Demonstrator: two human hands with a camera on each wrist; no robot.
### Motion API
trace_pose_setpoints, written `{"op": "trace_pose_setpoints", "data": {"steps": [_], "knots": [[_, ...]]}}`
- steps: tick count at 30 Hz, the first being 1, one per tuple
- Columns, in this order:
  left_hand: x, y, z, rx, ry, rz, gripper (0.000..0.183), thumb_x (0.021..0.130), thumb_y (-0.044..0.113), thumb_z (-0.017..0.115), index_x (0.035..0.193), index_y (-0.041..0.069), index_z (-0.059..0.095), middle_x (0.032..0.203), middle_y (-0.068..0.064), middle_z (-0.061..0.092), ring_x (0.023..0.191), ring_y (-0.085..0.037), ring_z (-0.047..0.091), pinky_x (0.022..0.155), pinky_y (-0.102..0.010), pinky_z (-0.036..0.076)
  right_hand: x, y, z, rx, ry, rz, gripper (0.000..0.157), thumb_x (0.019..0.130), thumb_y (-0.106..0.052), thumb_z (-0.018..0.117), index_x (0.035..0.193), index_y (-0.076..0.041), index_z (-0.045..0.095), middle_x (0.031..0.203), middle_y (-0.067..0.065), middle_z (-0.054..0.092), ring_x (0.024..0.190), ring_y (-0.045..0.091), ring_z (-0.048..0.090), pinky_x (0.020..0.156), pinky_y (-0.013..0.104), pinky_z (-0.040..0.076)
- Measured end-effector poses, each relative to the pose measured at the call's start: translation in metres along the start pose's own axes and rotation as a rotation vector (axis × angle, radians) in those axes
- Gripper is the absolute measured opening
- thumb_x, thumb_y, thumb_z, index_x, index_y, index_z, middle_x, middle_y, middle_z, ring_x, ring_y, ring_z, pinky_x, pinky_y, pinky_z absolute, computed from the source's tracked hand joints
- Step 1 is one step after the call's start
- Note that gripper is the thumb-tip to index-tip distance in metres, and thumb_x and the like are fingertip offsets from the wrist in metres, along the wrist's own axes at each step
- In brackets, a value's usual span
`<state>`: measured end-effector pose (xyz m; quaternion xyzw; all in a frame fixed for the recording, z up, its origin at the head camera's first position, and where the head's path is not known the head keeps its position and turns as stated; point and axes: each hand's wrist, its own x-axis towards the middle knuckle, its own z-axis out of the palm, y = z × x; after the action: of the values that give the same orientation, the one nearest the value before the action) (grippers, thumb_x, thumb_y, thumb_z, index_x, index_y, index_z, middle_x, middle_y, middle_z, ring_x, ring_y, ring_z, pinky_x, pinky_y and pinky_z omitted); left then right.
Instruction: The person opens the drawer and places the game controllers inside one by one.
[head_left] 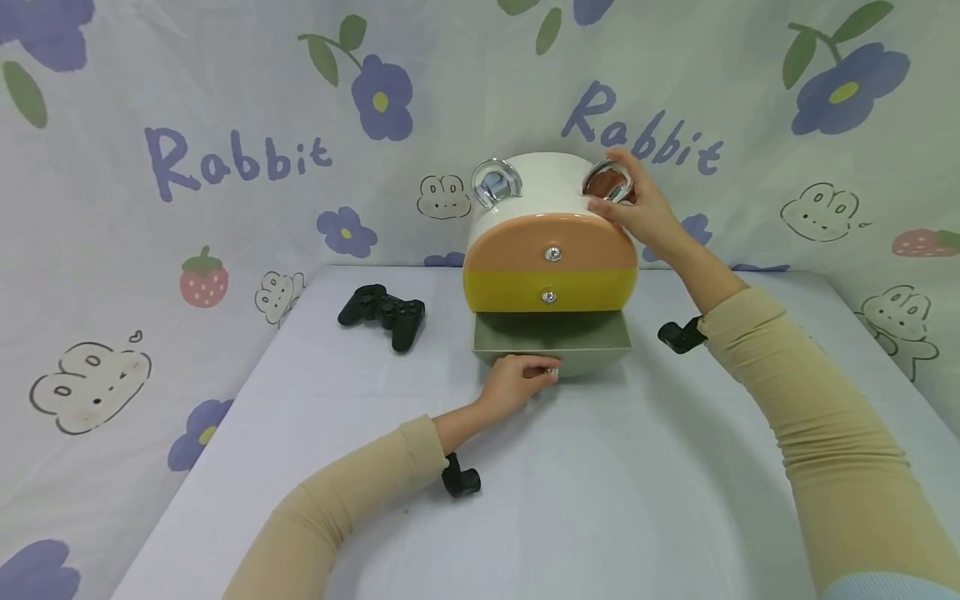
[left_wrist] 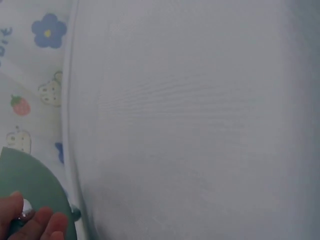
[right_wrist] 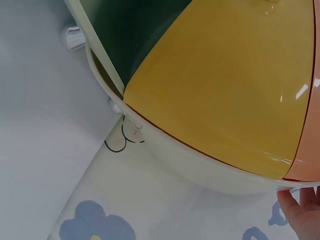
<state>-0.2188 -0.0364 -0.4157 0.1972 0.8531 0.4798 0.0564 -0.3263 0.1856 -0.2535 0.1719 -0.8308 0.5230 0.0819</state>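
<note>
A small rounded drawer box [head_left: 551, 179] with a white top stands near the back of the table. Its orange drawer front [head_left: 510, 242] and yellow drawer front [head_left: 502, 292] are closed. Below them the green drawer [head_left: 551, 332] is pulled out, and no contents show inside. My left hand [head_left: 513, 385] pinches this drawer's silver knob [head_left: 553, 372]; the left wrist view shows fingers round the knob [left_wrist: 26, 207]. My right hand [head_left: 647, 212] holds the right chrome ear-shaped ring [head_left: 600, 171] on top, thumb below and index finger above. Only its fingertips [right_wrist: 287, 200] appear in the right wrist view, beside the box.
A black game controller [head_left: 384, 313] lies left of the box. A matching chrome ring [head_left: 480, 185] sits on the box's top left. White cloth covers the table [head_left: 600, 500], and a printed rabbit-and-flower curtain [head_left: 247, 75] hangs close behind and at the sides.
</note>
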Motion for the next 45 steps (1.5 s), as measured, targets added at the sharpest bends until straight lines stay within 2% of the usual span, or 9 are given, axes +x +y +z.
{"op": "trace_pose_setpoints", "data": {"steps": [6,14,31,38,45], "knots": [[-0.006,0.002,0.0,0.016,0.007,0.029,0.023,0.084,0.018,0.066,0.107,0.013,0.07,0.098,-0.001,0.07,0.079,-0.009,0.065,0.057,-0.018,0.047,-0.015,-0.025,0.002,0.031,-0.012,0.013,0.067,0.086,-0.016,0.06,0.143,-0.016,0.025,0.129,0.007,0.03,0.07,0.012,0.03,0.061,0.019,0.031],[-0.015,0.004,0.002,0.016,-0.005,0.023,0.025,0.084,0.018,0.066,0.107,0.011,0.07,0.096,-0.002,0.07,0.079,-0.01,0.065,0.057,-0.018,0.047,-0.015,-0.026,0.003,0.033,-0.014,0.011,0.067,0.086,-0.015,0.06,0.143,-0.016,0.025,0.131,0.007,0.03,0.071,0.013,0.03,0.061,0.019,0.031],[-0.025,0.006,0.005,0.036,0.008,0.045,0.023,0.083,0.019,0.067,0.105,0.014,0.071,0.099,0.0,0.07,0.084,-0.009,0.065,0.063,-0.016,0.049,-0.014,-0.025,0.002,0.018,-0.006,0.018,0.068,0.085,-0.016,0.061,0.143,-0.017,0.026,0.127,0.007,0.032,0.071,0.013,0.031,0.061,0.02,0.031],[-0.029,0.008,0.006,0.026,0.002,0.046,0.023,0.083,0.016,0.067,0.105,0.01,0.07,0.099,-0.002,0.07,0.084,-0.011,0.066,0.063,-0.016,0.049,-0.012,-0.022,0.001,0.022,-0.006,0.024,0.068,0.085,-0.017,0.062,0.143,-0.018,0.026,0.13,0.007,0.03,0.072,0.013,0.031,0.062,0.02,0.031],[-0.033,0.011,0.006,0.012,0.005,0.053,0.022,0.083,0.015,0.067,0.104,0.009,0.07,0.099,-0.005,0.07,0.086,-0.015,0.067,0.063,-0.015,0.048,0.0,-0.003,0.001,0.005,0.004,0.027,0.07,0.084,-0.019,0.064,0.143,-0.021,0.026,0.13,0.004,0.031,0.072,0.013,0.032,0.062,0.021,0.031]]}}
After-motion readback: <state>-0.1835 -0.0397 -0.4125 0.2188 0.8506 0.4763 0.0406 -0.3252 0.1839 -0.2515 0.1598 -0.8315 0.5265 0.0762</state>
